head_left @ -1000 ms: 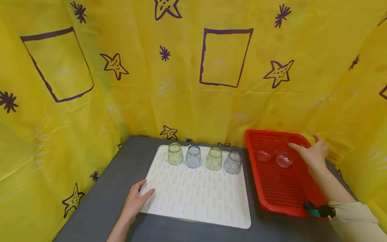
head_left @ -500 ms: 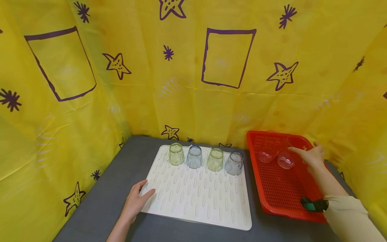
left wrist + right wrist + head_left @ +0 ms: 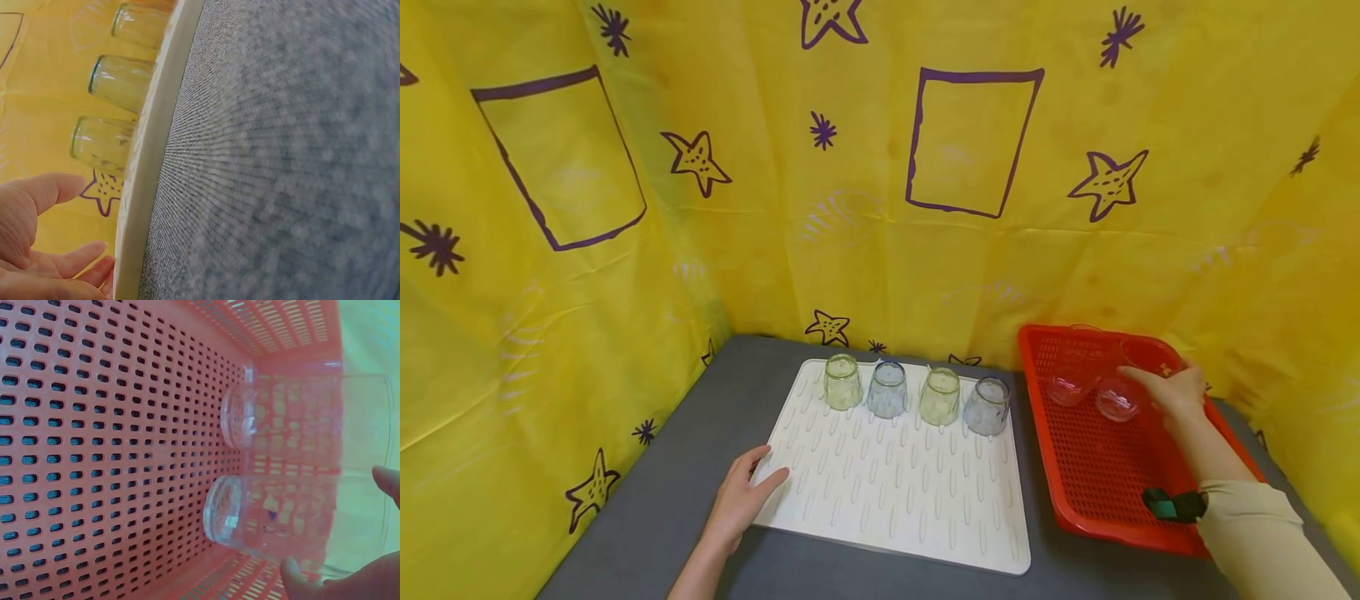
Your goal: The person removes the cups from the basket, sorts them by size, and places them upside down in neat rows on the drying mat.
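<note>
Clear glass (image 3: 1117, 403), the right-hand one of a pair: standing in the red basket (image 3: 1101, 475), thick base toward the perforated floor, just beside the other clear glass (image 3: 1070, 392). Change noted from where I stand: within the last second the right hand (image 3: 1177, 395) has come lower over the basket, its thumb and fingers now about the upper part of this glass. My reading: the work in hand now centres on this piece, which sits unraised. Grip, right: digits close to the wall of the glass; whether they press on it I cannot tell, the contact being unclear through see-through material. Grip, left: the left hand (image 3: 737, 497) is loose, thumb and fingers spread at the left edge of the white mat (image 3: 887, 492), grasping nothing, its place unchanged. The green glasses (image 3: 842, 385) and blue glasses (image 3: 888, 392) on the mat are unmoved too.

Count. Clear glasses: two, both in the basket. Green glasses: two. Blue glasses: two, alternating with the green in one row along the far edge of the mat, green at the left end, blue at the right. Basket: one, just right of the mat. Mat: one, flat on the grey table (image 3: 722, 408). Hands: two, the right one reaching from a pale sleeve (image 3: 1255, 529) with a dark strap (image 3: 1186, 507) at the cuff
</note>
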Demonstrator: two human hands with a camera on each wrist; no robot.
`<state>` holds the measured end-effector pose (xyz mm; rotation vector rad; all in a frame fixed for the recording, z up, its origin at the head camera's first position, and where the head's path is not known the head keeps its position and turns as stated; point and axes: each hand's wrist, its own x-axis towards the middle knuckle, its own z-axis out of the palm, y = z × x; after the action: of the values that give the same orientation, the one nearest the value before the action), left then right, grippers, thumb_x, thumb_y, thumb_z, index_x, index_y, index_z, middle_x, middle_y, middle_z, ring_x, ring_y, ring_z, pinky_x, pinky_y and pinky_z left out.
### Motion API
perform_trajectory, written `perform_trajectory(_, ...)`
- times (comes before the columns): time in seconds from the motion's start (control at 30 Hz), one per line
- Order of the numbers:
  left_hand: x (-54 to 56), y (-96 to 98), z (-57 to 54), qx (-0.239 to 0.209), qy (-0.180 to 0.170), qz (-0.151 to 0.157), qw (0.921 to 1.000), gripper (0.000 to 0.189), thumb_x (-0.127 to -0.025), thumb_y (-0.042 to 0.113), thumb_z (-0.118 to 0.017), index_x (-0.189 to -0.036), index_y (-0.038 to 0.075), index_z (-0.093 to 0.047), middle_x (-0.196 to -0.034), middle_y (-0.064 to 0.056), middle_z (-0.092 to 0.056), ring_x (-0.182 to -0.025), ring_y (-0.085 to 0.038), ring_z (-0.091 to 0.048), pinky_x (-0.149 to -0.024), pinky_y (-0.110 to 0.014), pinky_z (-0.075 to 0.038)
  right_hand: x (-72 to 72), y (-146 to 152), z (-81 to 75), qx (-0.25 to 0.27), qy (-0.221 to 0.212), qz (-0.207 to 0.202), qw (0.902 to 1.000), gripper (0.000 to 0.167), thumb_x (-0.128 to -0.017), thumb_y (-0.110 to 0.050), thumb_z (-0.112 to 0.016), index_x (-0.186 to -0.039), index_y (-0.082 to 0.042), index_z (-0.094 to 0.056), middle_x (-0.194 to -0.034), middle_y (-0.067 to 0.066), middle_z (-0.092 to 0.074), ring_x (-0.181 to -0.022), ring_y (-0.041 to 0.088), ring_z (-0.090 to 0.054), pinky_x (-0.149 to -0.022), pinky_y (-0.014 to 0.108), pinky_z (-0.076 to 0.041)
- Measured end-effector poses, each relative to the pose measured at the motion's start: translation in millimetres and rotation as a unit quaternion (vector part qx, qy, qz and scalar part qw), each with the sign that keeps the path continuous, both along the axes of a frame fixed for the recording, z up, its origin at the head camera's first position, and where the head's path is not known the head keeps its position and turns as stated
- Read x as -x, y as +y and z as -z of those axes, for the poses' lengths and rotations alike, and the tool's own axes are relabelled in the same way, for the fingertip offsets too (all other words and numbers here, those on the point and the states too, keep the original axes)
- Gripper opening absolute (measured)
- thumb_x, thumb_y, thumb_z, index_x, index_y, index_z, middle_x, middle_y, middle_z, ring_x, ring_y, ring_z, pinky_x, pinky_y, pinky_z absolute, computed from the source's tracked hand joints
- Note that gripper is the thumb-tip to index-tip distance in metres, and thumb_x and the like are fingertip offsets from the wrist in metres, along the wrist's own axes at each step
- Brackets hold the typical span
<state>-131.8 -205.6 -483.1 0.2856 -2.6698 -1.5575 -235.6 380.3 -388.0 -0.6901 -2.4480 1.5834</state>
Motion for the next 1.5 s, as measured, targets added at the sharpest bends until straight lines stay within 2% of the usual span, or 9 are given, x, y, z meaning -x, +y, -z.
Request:
perform_trajectory(0.2,-1.2,0.2,0.2,-0.003,0.0,-0.004,1.0,0.063,-0.09,0.025,-0.07,-0.139,-0.004,-0.044,-0.142,-0.026,-0.04,-0.132,-0.041,-0.038,-0.105,-0.053,-0.033,3.9,2,2.1,0.0,0.016,-0.001,0.9999,0.106,-0.086,-0.037,-0.072,-0.15,0.01,-0.002,-0.149,0.033,-0.018,-0.113,0.037,-0.042,-0.054,0.015,-0.047)
perform_trajectory(0.43,-1.3,0.2,-1.4,-0.007,-0.003,-0.003,1.0,0.064,-0.091,0.028,-0.07,-0.14,-0.004,-0.044,-0.143,-0.026,-0.039,-0.132,-0.041,-0.037,-0.104,-0.054,-0.033,5.1,3,2.1,-0.025,0.015,-0.003,0.9996,0.1,-0.086,-0.037,-0.073,-0.147,0.013,-0.012,-0.137,0.03,-0.032,-0.076,0.008,-0.049,-0.056,0.019,-0.051)
perform_trajectory(0.57,-0.3,0.2,-1.4,-0.008,-0.005,-0.001,1.0,0.065,-0.091,0.029,-0.07,-0.141,-0.004,-0.043,-0.144,-0.026,-0.038,-0.132,-0.041,-0.037,-0.105,-0.055,-0.033,1.5,4,-1.1,-0.042,0.001,0.001,0.9991,0.101,-0.085,-0.041,-0.072,-0.145,0.015,-0.013,-0.124,0.031,-0.038,-0.059,0.011,-0.051,-0.052,0.024,-0.05)
perform_trajectory(0.77,0.8,0.4,-0.6,-0.012,-0.005,-0.001,0.9999,0.064,-0.091,0.026,-0.07,-0.14,-0.004,-0.043,-0.144,-0.026,-0.037,-0.133,-0.041,-0.037,-0.105,-0.055,-0.032,-1.2,6,-2.6,-0.044,0.002,0.023,0.9988,0.065,-0.08,-0.043,-0.077,-0.105,0.004,-0.04,-0.078,0.008,-0.048,-0.045,0.014,-0.051,-0.045,0.028,-0.046)
perform_trajectory(0.9,0.9,0.1,-0.9,-0.011,-0.008,0.0,0.9999,0.064,-0.091,0.026,-0.069,-0.141,-0.004,-0.043,-0.145,-0.026,-0.036,-0.133,-0.042,-0.036,-0.106,-0.055,-0.032,-3.8,9,-2.0,-0.027,0.012,0.029,0.9991,0.055,-0.079,-0.04,-0.079,-0.091,-0.005,-0.039,-0.075,0.004,-0.045,-0.044,0.012,-0.051,-0.043,0.026,-0.045)
perform_trajectory(1.07,0.8,-1.4,-1.2,-0.008,-0.009,0.001,0.9999,0.065,-0.091,0.028,-0.069,-0.141,-0.004,-0.042,-0.145,-0.026,-0.036,-0.134,-0.042,-0.035,-0.106,-0.055,-0.032,-11.8,8,-7.4,-0.006,0.016,0.027,0.9995,0.062,-0.082,-0.038,-0.077,-0.105,0.003,-0.038,-0.109,0.019,-0.039,-0.051,0.01,-0.055,-0.048,0.026,-0.05)
perform_trajectory(1.2,0.6,-1.5,-1.5,-0.007,-0.009,0.002,0.9999,0.065,-0.091,0.027,-0.069,-0.141,-0.005,-0.042,-0.145,-0.027,-0.036,-0.134,-0.042,-0.035,-0.106,-0.055,-0.031,-18.6,8,-14.4,0.013,0.027,0.017,0.9994,0.087,-0.085,-0.035,-0.075,-0.136,0.014,-0.025,-0.122,0.024,-0.032,-0.055,0.005,-0.056,-0.052,0.024,-0.053)
perform_trajectory(1.33,0.6,-1.0,-1.3,-0.006,-0.006,0.003,1.0,0.064,-0.091,0.026,-0.069,-0.14,-0.005,-0.042,-0.144,-0.027,-0.036,-0.133,-0.042,-0.035,-0.106,-0.055,-0.032,-27.1,8,-23.0,0.042,0.037,0.013,0.9984,0.105,-0.086,-0.032,-0.074,-0.15,0.011,-0.003,-0.127,0.022,-0.028,-0.064,-0.001,-0.053,-0.055,0.021,-0.053)
perform_trajectory(1.5,0.6,-1.2,-1.3,-0.007,-0.008,0.004,0.9999,0.064,-0.091,0.025,-0.069,-0.14,-0.005,-0.043,-0.144,-0.027,-0.036,-0.134,-0.042,-0.035,-0.106,-0.054,-0.031,-37.9,5,-35.9,0.12,0.075,0.039,0.9891,0.103,-0.082,-0.027,-0.078,-0.151,-0.002,-0.006,-0.112,-0.001,-0.028,-0.082,0.004,-0.044,-0.056,0.018,-0.051)
